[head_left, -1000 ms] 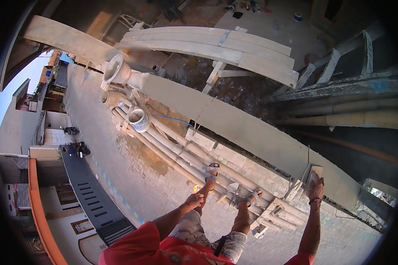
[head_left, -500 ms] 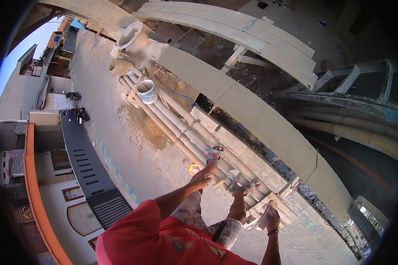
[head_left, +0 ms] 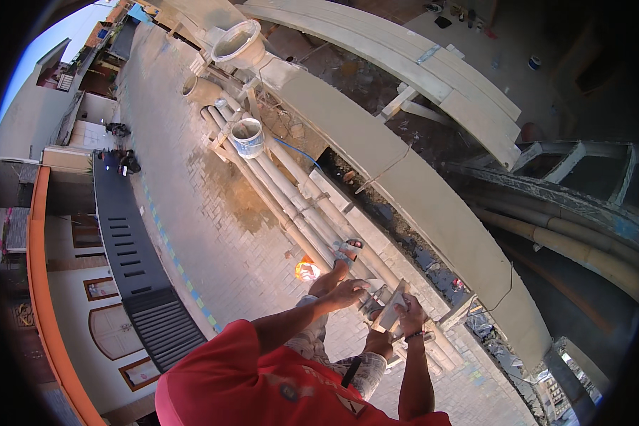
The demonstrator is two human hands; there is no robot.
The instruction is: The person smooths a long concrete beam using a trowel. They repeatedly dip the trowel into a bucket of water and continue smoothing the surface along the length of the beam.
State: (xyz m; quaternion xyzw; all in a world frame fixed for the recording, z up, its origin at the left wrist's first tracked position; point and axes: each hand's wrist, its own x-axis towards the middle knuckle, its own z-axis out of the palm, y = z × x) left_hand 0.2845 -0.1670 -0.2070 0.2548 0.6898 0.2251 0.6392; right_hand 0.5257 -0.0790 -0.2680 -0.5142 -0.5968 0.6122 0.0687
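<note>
My right hand (head_left: 410,317) is closed round a flat plastering float (head_left: 390,309), held tilted in front of my knees above the bamboo poles. My left hand (head_left: 348,293) hovers just left of the float, apart from it, fingers loosely stretched and holding nothing. Beyond both hands runs a long grey concrete beam (head_left: 405,184) with a smooth surface, slanting from upper left to lower right. My sandalled feet, partly hidden by my arms and the float, stand on a scaffold of bamboo poles (head_left: 291,206).
A white bucket (head_left: 247,138) sits on the poles, upper left. A tub (head_left: 238,44) of grey mix rests at the beam's far end. Wooden planks (head_left: 405,50) lie past the beam. Paved street (head_left: 192,213) stretches left below the scaffold. A thin wire (head_left: 505,291) crosses the beam.
My right hand has brought the float leftward and up, close to the left hand. My left hand has moved slightly right. The whole view has shifted a little.
</note>
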